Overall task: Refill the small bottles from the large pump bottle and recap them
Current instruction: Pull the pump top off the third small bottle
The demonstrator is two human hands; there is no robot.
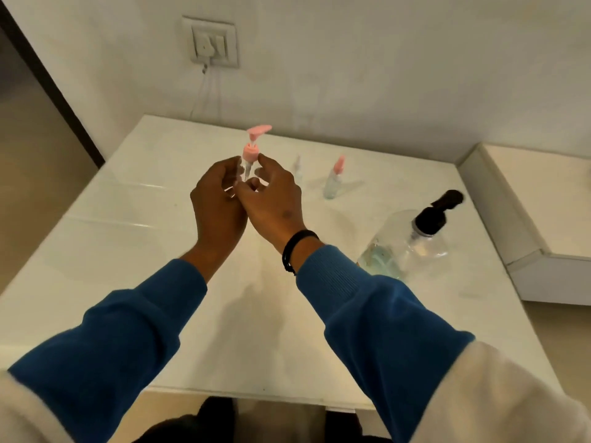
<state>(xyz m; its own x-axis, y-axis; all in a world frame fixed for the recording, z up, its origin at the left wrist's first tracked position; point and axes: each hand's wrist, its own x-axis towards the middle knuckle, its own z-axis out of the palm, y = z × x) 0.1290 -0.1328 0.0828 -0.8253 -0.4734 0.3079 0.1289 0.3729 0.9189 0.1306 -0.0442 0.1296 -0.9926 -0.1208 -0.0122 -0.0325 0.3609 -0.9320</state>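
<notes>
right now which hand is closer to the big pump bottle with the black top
Right. The right hand is up over the table at the small pink-pump bottle, with the large pump bottle off to its right. The left hand is on the far side of the right one.

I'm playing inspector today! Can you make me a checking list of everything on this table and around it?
Surface: white glossy table, with shadows of the arms on it.
Job's things: small bottle with pink pump held up above the table; small bottle with pink cap standing; a clear small bottle beside it, blurred; large pump bottle with black pump, at the right.
Clutter: nothing seen.
Hands: left hand grips the held bottle's body; right hand pinches it near the pink collar.
Cables: thin wire hanging from the wall socket.
Surroundings: white wall, a white ledge at the right.
</notes>
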